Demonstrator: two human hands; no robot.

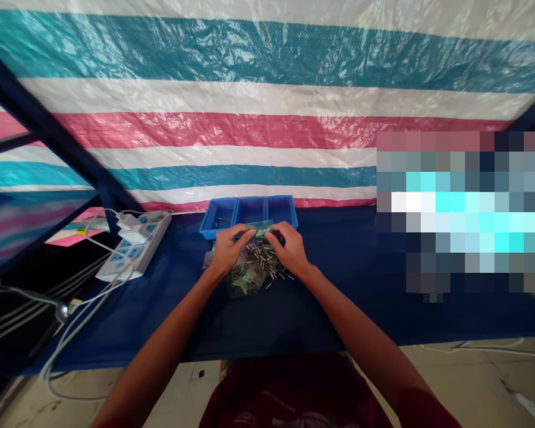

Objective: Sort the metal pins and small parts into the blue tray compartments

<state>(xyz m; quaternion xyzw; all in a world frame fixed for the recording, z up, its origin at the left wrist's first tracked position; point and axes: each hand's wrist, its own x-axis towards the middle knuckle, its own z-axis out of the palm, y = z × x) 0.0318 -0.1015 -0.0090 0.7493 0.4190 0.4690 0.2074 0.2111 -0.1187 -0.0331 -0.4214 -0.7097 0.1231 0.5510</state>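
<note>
Between my two hands, just in front of the blue bins, is a small clear plastic bag [263,226] with pale bits in it. My left hand [230,246] pinches its left side between thumb and fingers. On the right side my right hand [290,244] grips it the same way. Below them lies a loose heap of thin metal pins [267,261], perhaps rivets or screws; their exact kind is too small to tell. Nearer to me, a clear bag of pale green pieces [245,279] rests against the heap.
A blue three-compartment bin [236,215] stands behind my hands, a few thin parts in its left compartment. To the left lies a white power strip [136,246] with plugs and trailing cables [62,351]. Striped plastic sheeting [232,131] hangs behind the dark blue table [267,333]. The right side is pixelated.
</note>
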